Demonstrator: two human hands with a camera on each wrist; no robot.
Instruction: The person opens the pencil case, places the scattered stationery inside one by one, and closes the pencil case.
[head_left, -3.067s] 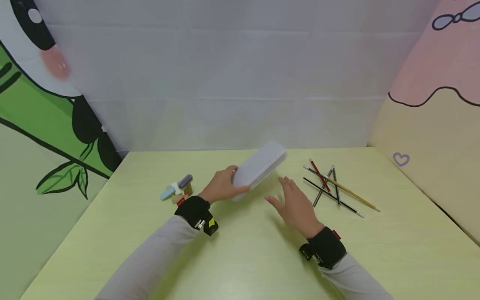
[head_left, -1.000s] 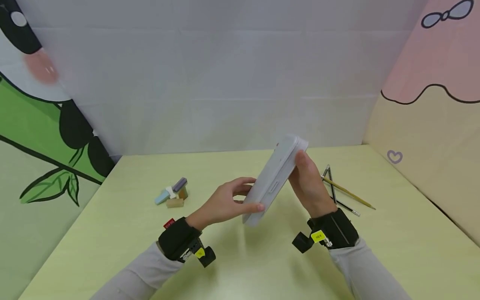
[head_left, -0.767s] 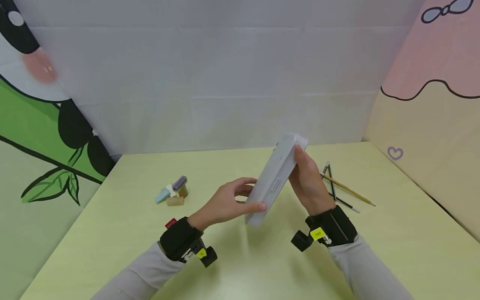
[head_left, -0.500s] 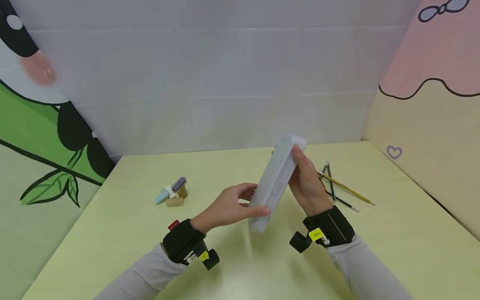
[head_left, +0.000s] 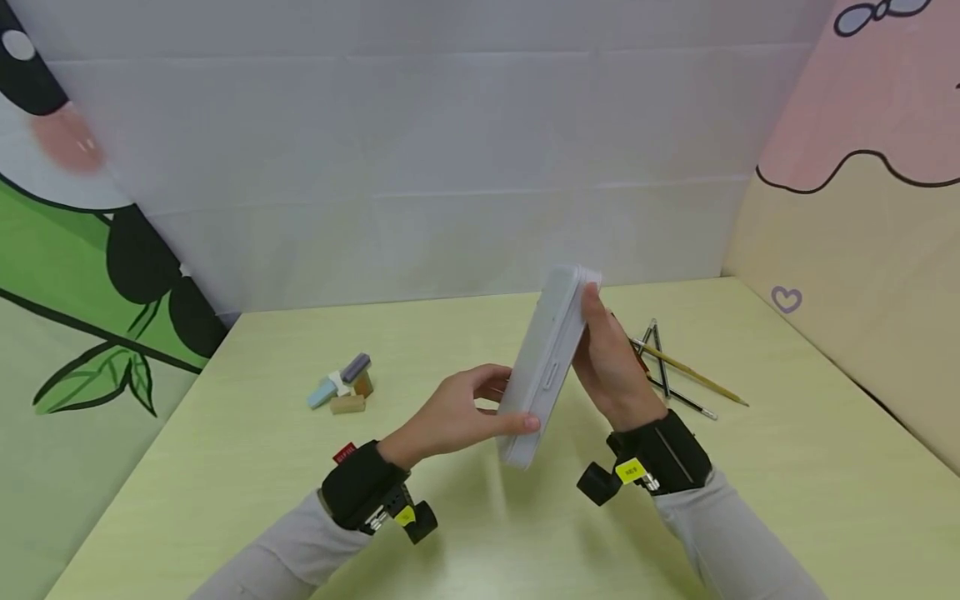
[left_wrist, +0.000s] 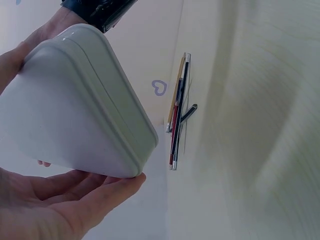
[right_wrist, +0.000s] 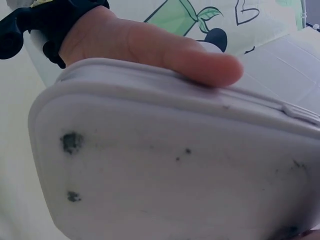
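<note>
Both hands hold a closed white plastic case (head_left: 542, 367), long with rounded corners, tilted steeply above the table. My left hand (head_left: 450, 414) grips its lower end, thumb across the side with the latch and fingers behind. At the upper right, my right hand (head_left: 613, 371) has its thumb along the case's edge; its other fingers are mostly hidden behind. In the left wrist view, a seam runs round the case (left_wrist: 85, 110), with the left fingers (left_wrist: 95, 200) under one end. Dark smudges mark the face of the case (right_wrist: 150, 165) in the right wrist view.
Several pencils (head_left: 697, 377) lie crossed on the pale table (head_left: 465, 550) behind the right hand, which partly covers them. To the left sits a small cluster of coloured blocks (head_left: 347, 404). A plain white backdrop (head_left: 360, 200) stands at the table's far edge.
The right hand, open and apart from the case earlier, has come to grip its upper end. The case has turned steeper, latch side into view. Over the last second it shifts only slightly.
</note>
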